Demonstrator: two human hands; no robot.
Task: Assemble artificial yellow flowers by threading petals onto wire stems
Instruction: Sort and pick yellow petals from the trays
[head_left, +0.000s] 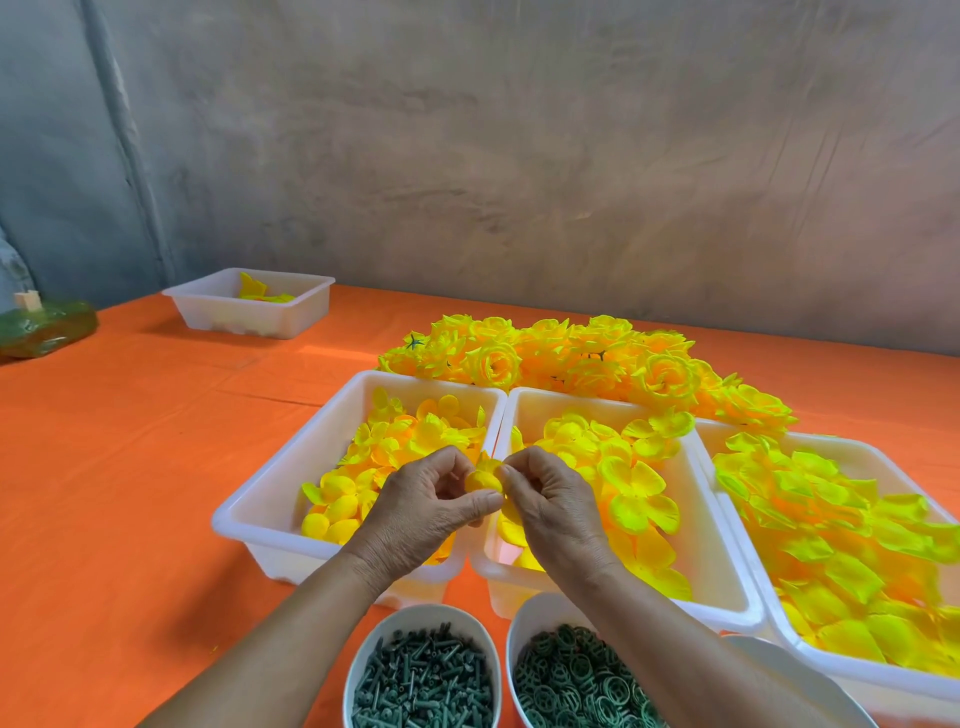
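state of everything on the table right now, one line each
petal cluster, pinched between both hands
left hand, gripping it
right hand, gripping it
small-petal tray, partly full
middle petal tray, partly full
large-petal tray, heaped
far tray, nearly empty
peg bowl, full
ring bowl, full
finished flowers, piled behind trays

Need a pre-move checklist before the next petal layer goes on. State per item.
1. Grip: left hand and right hand both pinch the petal bud over the bins: ok.
2. Stem seated through the petal bud: cannot tell, the fingers cover it.
3. Larger petals stocked in the middle bin, just behind the hands: ok.
4. Green pegs stocked in the peg bowl: ok.
5. Green rings stocked in the ring bowl: ok, though the right forearm crosses over part of it.
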